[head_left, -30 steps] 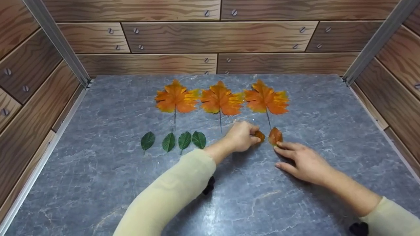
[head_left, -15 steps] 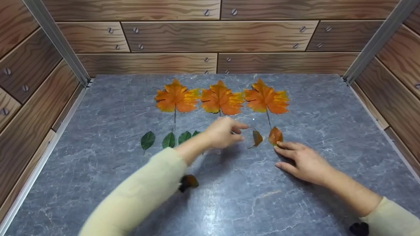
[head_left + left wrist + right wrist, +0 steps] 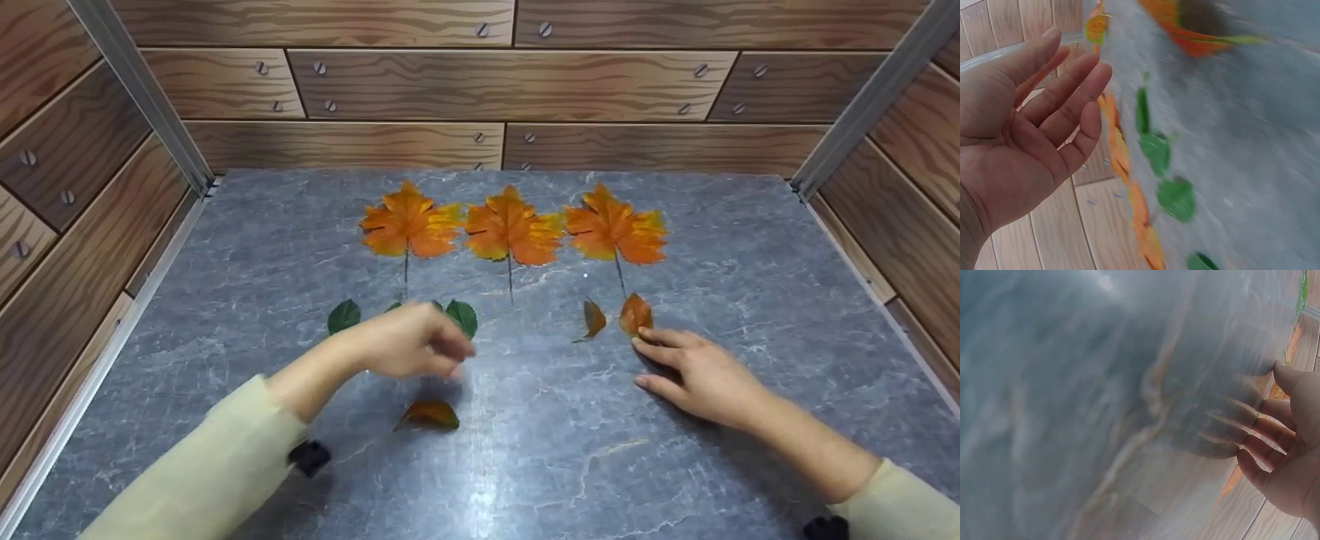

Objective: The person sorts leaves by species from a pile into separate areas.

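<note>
My left hand (image 3: 409, 341) is in the air over the row of green leaves, hiding part of it, with nothing in its fingers. In the left wrist view its palm and relaxed fingers show. Just in front of it on the table lies a curled orange-brown leaf (image 3: 431, 414). At the right, my right hand (image 3: 701, 375) rests its fingertips on the lower end of a flat orange-brown leaf (image 3: 636, 313). Left of that one lies a narrow, folded brown leaf (image 3: 594, 319), touched by neither hand.
Three orange maple leaves with stems, including the middle one (image 3: 510, 225), lie in a row at the back. Green leaves, such as the leftmost (image 3: 345, 316), line up before them. Wood-patterned walls (image 3: 390, 82) enclose the grey marbled table (image 3: 570, 472).
My left hand has left the folded brown leaf and moved left and toward me, bringing the curled leaf in front into full view. My right hand stays on its leaf.
</note>
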A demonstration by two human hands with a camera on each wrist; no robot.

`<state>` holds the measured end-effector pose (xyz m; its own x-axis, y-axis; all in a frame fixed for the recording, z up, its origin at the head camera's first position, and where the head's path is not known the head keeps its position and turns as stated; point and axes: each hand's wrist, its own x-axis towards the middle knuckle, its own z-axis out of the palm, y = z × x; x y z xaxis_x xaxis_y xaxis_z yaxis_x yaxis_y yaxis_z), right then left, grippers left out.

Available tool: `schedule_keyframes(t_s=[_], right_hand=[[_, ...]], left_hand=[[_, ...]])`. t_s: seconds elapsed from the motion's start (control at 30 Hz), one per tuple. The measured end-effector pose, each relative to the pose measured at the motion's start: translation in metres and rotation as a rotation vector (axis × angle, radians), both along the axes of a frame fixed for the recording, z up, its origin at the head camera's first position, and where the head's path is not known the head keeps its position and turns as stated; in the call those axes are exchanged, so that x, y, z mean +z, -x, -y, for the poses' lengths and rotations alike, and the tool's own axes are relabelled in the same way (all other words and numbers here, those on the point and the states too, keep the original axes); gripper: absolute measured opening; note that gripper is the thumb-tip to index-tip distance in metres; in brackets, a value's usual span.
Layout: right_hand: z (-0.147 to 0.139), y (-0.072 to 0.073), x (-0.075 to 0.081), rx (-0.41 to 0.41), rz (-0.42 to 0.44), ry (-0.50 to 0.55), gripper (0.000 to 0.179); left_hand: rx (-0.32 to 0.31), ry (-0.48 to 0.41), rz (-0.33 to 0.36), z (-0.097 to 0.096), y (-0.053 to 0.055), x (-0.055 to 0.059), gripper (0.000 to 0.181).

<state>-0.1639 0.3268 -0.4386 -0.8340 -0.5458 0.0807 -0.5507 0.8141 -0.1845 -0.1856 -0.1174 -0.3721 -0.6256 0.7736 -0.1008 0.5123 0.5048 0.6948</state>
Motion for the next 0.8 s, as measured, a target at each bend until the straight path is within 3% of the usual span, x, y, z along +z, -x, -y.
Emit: schedule_keyframes(t_s=[0.23,0.43,0.8], right_hand=[[-0.001,-0.002,0.001,-0.006,0.018,0.005,0.059],[-0.002,-0.001,0.002,-0.005,0.016,0.004,0.059],[0.000,0.000,0.001,-0.004,0.013,0.012,0.059]], left_hand=[[0.044,0.007,0.051,0.031,-0.026,-0.021,0.036],[0.078,-0.031,0.058,0.041,-0.041,-0.032,0.038],[0.103,-0.073,-0.066,0.044,-0.049,-0.045,0.024]])
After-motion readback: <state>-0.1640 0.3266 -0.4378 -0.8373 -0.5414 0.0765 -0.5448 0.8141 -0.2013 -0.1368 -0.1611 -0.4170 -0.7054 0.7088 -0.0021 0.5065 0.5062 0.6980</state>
